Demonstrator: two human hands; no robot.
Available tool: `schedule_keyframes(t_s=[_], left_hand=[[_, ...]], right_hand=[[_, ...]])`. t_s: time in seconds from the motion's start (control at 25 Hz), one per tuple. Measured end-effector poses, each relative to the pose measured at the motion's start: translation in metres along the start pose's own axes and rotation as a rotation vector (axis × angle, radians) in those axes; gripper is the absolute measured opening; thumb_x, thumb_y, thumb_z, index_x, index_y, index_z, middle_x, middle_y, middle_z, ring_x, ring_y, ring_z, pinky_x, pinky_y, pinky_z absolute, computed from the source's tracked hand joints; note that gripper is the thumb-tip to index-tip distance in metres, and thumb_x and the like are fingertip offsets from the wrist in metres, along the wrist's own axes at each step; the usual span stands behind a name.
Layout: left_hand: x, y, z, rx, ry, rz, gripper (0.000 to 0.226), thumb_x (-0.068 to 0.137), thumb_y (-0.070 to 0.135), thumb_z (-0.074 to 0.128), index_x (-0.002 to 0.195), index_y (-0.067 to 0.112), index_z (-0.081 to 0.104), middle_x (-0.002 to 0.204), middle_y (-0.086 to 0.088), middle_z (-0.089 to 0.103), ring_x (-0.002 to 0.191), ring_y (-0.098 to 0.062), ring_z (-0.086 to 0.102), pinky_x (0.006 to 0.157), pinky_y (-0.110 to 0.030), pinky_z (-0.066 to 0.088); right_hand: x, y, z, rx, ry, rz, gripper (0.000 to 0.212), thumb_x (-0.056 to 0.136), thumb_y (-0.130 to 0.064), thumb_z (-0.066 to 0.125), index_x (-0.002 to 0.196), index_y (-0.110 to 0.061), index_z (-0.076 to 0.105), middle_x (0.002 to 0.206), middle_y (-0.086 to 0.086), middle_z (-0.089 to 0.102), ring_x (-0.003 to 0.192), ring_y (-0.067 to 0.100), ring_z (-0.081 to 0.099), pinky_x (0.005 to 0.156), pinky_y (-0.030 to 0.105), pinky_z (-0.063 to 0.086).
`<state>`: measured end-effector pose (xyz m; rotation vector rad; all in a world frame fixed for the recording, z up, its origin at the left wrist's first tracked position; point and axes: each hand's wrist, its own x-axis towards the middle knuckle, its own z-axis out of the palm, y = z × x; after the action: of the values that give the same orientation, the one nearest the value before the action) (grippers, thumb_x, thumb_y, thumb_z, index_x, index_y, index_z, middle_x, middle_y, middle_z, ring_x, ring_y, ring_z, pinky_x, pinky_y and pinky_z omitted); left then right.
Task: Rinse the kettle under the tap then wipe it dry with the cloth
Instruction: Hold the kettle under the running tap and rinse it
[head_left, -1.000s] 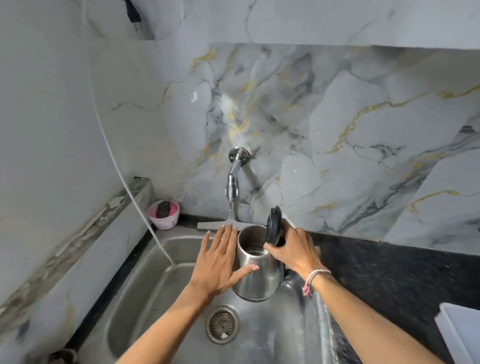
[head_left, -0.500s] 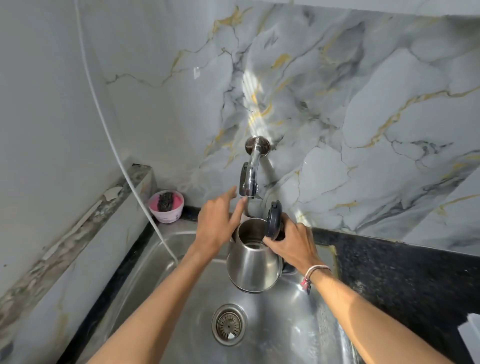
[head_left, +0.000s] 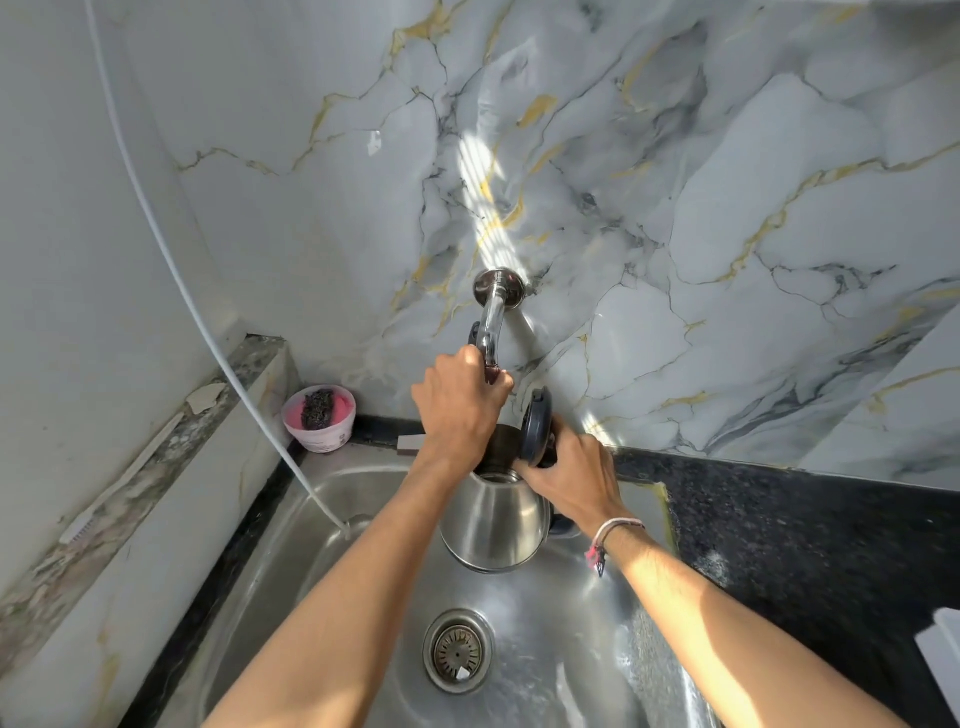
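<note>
A steel kettle (head_left: 496, 525) with its dark lid (head_left: 536, 428) flipped open hangs over the sink (head_left: 322, 493), right under the wall tap (head_left: 492, 317). My right hand (head_left: 571, 480) grips the kettle at its handle side. Above it, my left hand (head_left: 460, 402) is closed around the tap's lower end, hiding the spout and part of the kettle's mouth. I cannot tell whether water runs. No cloth is in sight.
A pink tub with a dark scrubber (head_left: 319, 418) sits at the sink's back left corner. A white hose (head_left: 218, 358) slants down into the basin. The drain (head_left: 458, 652) lies below the kettle. Black counter (head_left: 805, 535) extends right, with a white object (head_left: 943, 660) at its edge.
My left hand rose from the kettle's side to the tap and closed on it. The kettle stayed under the tap in my right hand. The view tilted upward.
</note>
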<state>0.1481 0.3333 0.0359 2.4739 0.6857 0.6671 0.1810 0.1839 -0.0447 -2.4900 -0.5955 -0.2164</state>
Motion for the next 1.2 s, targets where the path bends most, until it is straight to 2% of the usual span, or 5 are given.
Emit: schedule_keyframes(t_s=[0.36,0.88,1.04,1.12,1.2], left_hand=[[0.020,-0.019,-0.003,-0.235,-0.267,0.097,0.029,0.082,0.030,0.072,0.077,0.007,0.055,0.071,-0.010,0.064,0.071,-0.036,0.059,0.062,-0.041,0.046],[0.029,-0.044,-0.004,-0.537,-0.454,0.224,0.049,0.076,0.038,0.059,0.111,0.006,0.067,0.099,-0.018,0.077,0.093,-0.030,0.074,0.089,-0.048,0.060],[0.018,-0.057,-0.006,-0.412,-0.470,0.361,0.050,0.095,0.053,0.058,0.131,0.019,0.057,0.121,-0.001,0.074,0.087,0.002,0.068,0.089,-0.041,0.058],[0.005,-0.067,-0.006,-0.299,-0.447,0.435,0.068,0.093,0.064,0.057,0.149,0.030,0.040,0.143,0.008,0.060,0.111,0.011,0.061,0.101,-0.030,0.047],[-0.005,-0.079,-0.004,-0.117,-0.455,0.450,0.094,0.088,0.073,0.056,0.160,0.023,0.022,0.164,-0.002,0.037,0.149,-0.012,0.036,0.120,-0.034,0.028]], right_hand=[[0.009,0.000,0.000,0.016,0.031,-0.004,0.053,0.066,-0.068,0.055,0.098,-0.025,0.059,0.073,0.000,0.072,0.074,0.032,0.070,0.069,0.040,0.058],[0.014,0.003,0.001,0.019,0.048,-0.056,0.048,0.069,-0.068,0.055,0.092,-0.026,0.057,0.067,-0.003,0.071,0.068,0.027,0.070,0.067,0.038,0.058],[0.013,0.004,-0.001,0.006,0.048,-0.063,0.051,0.068,-0.067,0.055,0.095,-0.025,0.059,0.068,-0.003,0.072,0.069,0.026,0.070,0.068,0.037,0.058],[0.014,0.005,-0.004,0.006,0.058,-0.072,0.052,0.068,-0.069,0.055,0.095,-0.024,0.059,0.067,-0.004,0.071,0.068,0.026,0.070,0.066,0.037,0.058],[0.015,0.006,-0.006,0.009,0.062,-0.075,0.052,0.069,-0.069,0.054,0.093,-0.023,0.058,0.067,-0.003,0.070,0.067,0.025,0.070,0.067,0.038,0.059]])
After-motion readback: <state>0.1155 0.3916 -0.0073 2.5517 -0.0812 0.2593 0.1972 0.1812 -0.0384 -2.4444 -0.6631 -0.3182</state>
